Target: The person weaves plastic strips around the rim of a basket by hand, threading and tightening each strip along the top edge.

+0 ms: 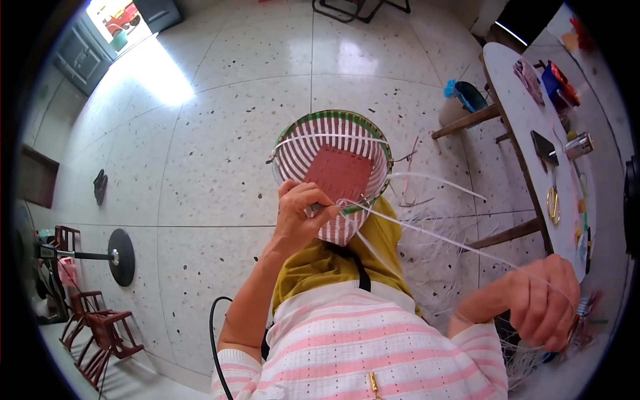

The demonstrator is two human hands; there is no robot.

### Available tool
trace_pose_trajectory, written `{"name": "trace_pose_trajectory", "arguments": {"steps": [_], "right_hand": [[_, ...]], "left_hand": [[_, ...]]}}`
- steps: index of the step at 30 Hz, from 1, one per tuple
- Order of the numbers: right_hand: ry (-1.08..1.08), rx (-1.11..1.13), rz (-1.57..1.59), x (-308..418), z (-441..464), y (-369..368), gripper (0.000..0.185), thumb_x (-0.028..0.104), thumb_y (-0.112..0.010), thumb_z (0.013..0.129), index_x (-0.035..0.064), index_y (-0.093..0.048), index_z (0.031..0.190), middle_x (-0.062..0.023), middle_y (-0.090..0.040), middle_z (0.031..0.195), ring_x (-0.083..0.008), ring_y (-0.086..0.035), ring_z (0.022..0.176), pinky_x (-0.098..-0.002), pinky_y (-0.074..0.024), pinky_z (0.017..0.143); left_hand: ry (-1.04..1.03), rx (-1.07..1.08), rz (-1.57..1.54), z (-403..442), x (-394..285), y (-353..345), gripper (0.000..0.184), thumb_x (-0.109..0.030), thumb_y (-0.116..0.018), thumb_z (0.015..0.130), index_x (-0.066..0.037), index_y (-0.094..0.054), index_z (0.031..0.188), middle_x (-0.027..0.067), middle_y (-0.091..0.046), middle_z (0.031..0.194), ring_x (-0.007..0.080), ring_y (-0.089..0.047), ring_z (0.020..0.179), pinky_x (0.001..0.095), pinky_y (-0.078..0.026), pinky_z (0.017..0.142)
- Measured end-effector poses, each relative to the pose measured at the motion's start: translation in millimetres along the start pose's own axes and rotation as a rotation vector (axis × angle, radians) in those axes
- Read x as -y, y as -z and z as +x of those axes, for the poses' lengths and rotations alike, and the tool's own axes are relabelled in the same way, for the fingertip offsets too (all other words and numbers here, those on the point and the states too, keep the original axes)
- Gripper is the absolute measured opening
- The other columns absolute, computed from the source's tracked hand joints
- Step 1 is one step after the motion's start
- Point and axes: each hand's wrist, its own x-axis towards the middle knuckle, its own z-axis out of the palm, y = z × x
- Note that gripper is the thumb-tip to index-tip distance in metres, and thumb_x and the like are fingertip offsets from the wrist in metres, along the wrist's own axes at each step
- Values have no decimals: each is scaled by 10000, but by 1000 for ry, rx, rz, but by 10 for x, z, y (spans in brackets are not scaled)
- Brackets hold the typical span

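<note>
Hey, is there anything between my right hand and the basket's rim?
Nothing solid seems to block the way. Only the white strip runs from your right hand towards the near side of the basket's rim, where your left hand is.

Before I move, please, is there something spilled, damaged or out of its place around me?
Yes, loose white strips lie in a tangle on the floor beside the table; they look untidy and could catch a foot. A small dark object lies alone farther left. The basket shows no clear damage.
</note>
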Motion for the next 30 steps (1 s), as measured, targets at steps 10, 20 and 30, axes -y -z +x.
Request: {"name": "trace_pose_trajectory", "arguments": {"steps": [10,20,30], "right_hand": [[-699,200,-1301,-909,-949,1292,251,26,-682,908,-11,-660,1155,-125,-682,950,-202,-672,830,-312,-544,685],[-400,84,-1428,-1000,-960,1281,94,68,-681,923,-20,-703,900,-135,-694,780,-280,-668,635,-348,-514,574],[-620,331,-1543,-1369,-140,1393,161,121,-673,913,-19,-684,833,-207,-642,719,-357,-617,596,-399,-476,556]], "left_hand": [[7,-22,15,-5,-59,-12,142,-126,-791,744,-71,-664,715,7,-632,716,181,-592,741,341,-332,922],[-32,-42,43,-1,-73,-20,144,-123,-789,751,-76,-655,729,20,-634,726,195,-599,749,348,-343,909],[-220,-47,198,-78,-35,-69,267,-189,-852,694,-99,-645,836,18,-654,777,228,-603,800,399,-373,924]]}}
